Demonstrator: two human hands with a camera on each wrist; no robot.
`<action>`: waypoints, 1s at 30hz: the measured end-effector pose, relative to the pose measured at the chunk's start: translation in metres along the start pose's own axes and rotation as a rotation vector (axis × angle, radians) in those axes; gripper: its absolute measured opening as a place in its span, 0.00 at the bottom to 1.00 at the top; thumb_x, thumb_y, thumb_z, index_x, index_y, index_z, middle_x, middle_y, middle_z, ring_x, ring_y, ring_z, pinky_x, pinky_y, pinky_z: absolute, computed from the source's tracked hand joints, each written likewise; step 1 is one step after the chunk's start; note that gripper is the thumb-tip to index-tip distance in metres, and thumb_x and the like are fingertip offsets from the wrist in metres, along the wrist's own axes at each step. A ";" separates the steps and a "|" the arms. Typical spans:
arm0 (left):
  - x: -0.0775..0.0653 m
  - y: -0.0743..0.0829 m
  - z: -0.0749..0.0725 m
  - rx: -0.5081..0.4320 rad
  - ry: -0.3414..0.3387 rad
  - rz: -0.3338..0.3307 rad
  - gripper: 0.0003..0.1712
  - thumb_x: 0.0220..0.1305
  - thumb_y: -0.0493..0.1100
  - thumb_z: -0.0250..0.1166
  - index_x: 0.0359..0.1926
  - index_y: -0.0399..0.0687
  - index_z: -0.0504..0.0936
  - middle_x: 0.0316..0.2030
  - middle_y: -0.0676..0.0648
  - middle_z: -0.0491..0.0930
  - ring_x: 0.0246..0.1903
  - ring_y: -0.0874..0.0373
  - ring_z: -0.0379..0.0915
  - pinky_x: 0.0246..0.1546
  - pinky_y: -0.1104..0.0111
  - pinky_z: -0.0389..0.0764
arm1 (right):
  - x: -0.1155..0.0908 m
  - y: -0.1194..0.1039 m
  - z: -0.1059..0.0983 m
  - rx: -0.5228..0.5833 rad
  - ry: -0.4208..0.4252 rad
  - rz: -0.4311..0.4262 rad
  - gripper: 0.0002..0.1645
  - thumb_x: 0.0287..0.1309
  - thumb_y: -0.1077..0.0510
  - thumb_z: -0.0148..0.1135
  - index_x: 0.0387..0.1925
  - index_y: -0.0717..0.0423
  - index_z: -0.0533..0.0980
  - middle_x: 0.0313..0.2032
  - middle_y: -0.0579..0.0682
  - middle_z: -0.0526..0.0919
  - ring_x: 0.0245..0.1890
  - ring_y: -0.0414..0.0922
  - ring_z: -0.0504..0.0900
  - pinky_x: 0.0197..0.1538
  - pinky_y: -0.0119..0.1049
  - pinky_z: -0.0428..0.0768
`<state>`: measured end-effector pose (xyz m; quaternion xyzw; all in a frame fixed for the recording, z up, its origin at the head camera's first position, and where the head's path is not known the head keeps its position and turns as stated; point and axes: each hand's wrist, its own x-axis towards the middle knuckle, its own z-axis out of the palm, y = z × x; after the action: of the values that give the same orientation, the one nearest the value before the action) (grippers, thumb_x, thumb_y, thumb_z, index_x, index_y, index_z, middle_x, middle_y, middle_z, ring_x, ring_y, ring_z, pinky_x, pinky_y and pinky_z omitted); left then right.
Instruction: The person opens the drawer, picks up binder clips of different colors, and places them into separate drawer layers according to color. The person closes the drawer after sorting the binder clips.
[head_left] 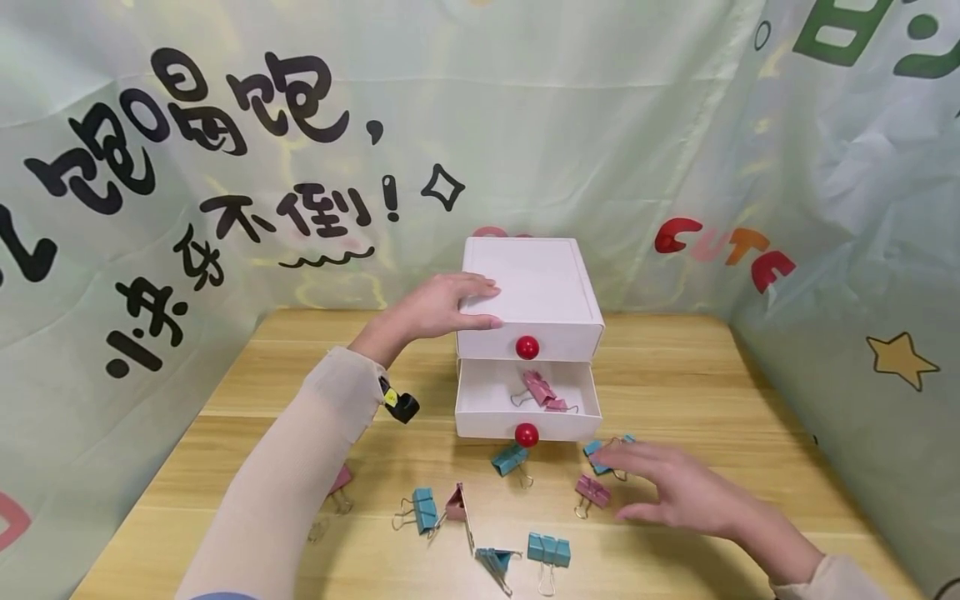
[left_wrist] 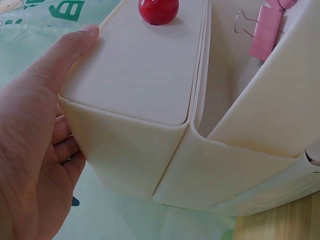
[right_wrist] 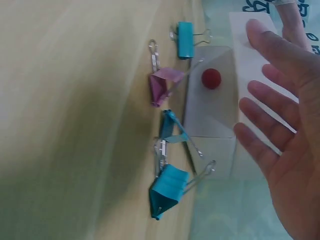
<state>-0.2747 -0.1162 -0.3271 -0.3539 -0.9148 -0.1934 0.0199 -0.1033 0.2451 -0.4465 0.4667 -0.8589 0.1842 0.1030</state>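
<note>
A small white drawer cabinet (head_left: 533, 279) with red knobs stands on the wooden table. My left hand (head_left: 450, 307) rests on its top left part, fingers over the top, thumb at the front edge. The lower drawer (head_left: 491, 423) is pulled out, with pink binder clips (head_left: 538, 388) inside. My right hand (head_left: 678, 487) is held over the table to the right of the drawer, fingers spread and nothing in them. Nearest to it are a pink binder clip (head_left: 593, 490) and blue binder clips (right_wrist: 170, 186), one partly hidden behind its fingertips in the head view.
More binder clips lie in front of the cabinet: a blue one (head_left: 511, 459) near the lower knob, another blue one (head_left: 424, 510) to the left, and a blue one (head_left: 549, 549) nearer the front. A pink clip (head_left: 341, 478) shows beside the left sleeve. A printed curtain (head_left: 600, 125) surrounds the table.
</note>
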 end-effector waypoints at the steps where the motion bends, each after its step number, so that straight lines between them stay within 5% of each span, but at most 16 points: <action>1: 0.000 0.000 0.000 -0.001 0.001 0.000 0.40 0.59 0.71 0.61 0.66 0.55 0.75 0.67 0.53 0.68 0.68 0.56 0.59 0.68 0.58 0.60 | -0.001 0.000 0.002 0.010 -0.030 0.009 0.40 0.47 0.43 0.76 0.63 0.42 0.73 0.58 0.42 0.78 0.55 0.44 0.79 0.52 0.43 0.81; 6: 0.000 0.000 0.000 -0.008 -0.002 -0.006 0.40 0.59 0.71 0.61 0.66 0.55 0.75 0.67 0.53 0.68 0.68 0.56 0.59 0.68 0.57 0.60 | -0.003 0.000 0.008 0.058 -0.165 0.049 0.40 0.49 0.46 0.75 0.65 0.44 0.72 0.61 0.43 0.76 0.58 0.44 0.77 0.53 0.47 0.80; 17: 0.000 0.001 0.000 0.006 -0.008 -0.007 0.40 0.60 0.71 0.61 0.66 0.55 0.74 0.68 0.53 0.67 0.69 0.56 0.58 0.69 0.57 0.59 | -0.004 0.000 0.017 0.062 -0.305 0.062 0.41 0.52 0.53 0.74 0.68 0.45 0.70 0.64 0.45 0.74 0.60 0.48 0.75 0.56 0.52 0.77; 30: 0.000 0.001 0.000 0.008 -0.011 -0.010 0.40 0.60 0.70 0.60 0.67 0.55 0.74 0.68 0.53 0.67 0.69 0.56 0.58 0.69 0.57 0.59 | 0.003 -0.003 0.029 -0.015 -0.240 0.018 0.40 0.50 0.68 0.70 0.65 0.47 0.71 0.61 0.42 0.76 0.57 0.46 0.77 0.54 0.48 0.79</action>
<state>-0.2735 -0.1153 -0.3268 -0.3505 -0.9174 -0.1878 0.0151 -0.1027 0.2299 -0.4717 0.4766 -0.8707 0.1214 0.0011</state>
